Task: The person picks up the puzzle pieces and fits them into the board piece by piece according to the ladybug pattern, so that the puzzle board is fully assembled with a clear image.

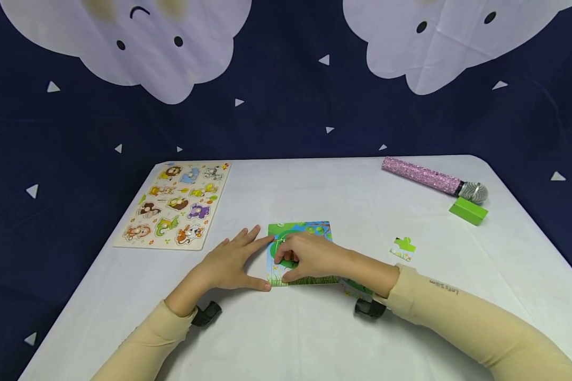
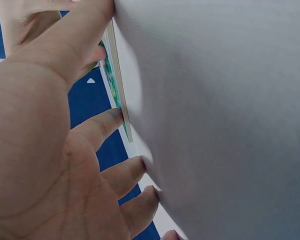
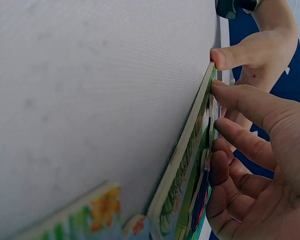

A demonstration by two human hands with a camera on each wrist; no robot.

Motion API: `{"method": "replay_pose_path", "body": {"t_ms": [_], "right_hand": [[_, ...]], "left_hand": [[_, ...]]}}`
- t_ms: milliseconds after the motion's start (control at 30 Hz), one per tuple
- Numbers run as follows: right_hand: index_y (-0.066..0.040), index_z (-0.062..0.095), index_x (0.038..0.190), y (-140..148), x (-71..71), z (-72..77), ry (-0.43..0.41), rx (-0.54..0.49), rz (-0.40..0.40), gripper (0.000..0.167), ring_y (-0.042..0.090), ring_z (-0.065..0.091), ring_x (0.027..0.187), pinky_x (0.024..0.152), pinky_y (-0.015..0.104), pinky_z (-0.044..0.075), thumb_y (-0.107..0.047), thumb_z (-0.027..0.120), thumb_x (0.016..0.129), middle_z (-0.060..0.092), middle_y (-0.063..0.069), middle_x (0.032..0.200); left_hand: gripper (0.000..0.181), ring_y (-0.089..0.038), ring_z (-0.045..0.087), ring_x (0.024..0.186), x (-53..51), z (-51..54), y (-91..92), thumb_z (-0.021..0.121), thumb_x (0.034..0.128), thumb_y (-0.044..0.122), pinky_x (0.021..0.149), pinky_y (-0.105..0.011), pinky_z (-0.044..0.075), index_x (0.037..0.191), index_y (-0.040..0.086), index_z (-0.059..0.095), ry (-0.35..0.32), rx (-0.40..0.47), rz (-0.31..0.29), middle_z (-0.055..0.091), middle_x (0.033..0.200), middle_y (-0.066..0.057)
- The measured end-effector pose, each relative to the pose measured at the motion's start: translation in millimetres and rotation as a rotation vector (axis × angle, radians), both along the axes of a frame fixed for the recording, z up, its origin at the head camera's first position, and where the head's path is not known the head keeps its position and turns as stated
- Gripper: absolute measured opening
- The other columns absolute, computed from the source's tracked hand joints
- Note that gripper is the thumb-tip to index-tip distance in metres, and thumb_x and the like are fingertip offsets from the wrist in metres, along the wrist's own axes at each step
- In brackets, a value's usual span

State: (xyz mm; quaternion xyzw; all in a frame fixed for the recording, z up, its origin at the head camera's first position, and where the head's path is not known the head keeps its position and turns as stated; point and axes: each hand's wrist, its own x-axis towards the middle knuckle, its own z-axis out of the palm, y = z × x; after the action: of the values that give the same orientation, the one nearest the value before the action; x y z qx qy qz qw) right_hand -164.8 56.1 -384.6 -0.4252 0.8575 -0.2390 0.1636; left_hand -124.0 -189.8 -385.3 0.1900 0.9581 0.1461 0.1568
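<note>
A small jigsaw puzzle (image 1: 321, 228) with a green and blue picture lies flat at the middle of the table. My left hand (image 1: 231, 262) rests at its left side with fingers spread, the thumb and index fingertips touching its edge. Over the puzzle, my right hand (image 1: 312, 256) touches the lower left part with thumb and fingertips; the other fingers bend loosely. The right wrist view shows the thumb (image 3: 240, 97) and index tip against the surface, apart, with no piece visible between them. My hand hides much of the picture. A loose puzzle part (image 1: 356, 287) lies partly under my right wrist.
One loose puzzle piece (image 1: 403, 248) lies to the right. Farther back are a green block (image 1: 468, 210) and a pink glittery microphone (image 1: 424, 175), side by side. An animal peg puzzle board (image 1: 171, 206) occupies the back left. A dark blue cloth (image 1: 286, 121) hangs behind the table.
</note>
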Motion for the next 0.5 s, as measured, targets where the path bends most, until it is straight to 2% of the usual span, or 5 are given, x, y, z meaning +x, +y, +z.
{"method": "replay_pose_path", "body": {"t_ms": [500], "right_hand": [[-0.016,0.08,0.112,0.3,-1.5,-1.1,-0.001,-0.01,0.006,0.03,0.005,0.053,0.082,0.075,0.021,0.049,-0.026,0.092,0.087,0.065,-0.007,0.094]], "left_hand": [[0.109,-0.046,0.017,0.166,0.3,1.0,0.0,0.084,0.0807,0.069,0.127,-0.076,0.023,0.17,0.029,0.035,-0.005,0.003,0.001,0.016,0.181,-0.014]]}}
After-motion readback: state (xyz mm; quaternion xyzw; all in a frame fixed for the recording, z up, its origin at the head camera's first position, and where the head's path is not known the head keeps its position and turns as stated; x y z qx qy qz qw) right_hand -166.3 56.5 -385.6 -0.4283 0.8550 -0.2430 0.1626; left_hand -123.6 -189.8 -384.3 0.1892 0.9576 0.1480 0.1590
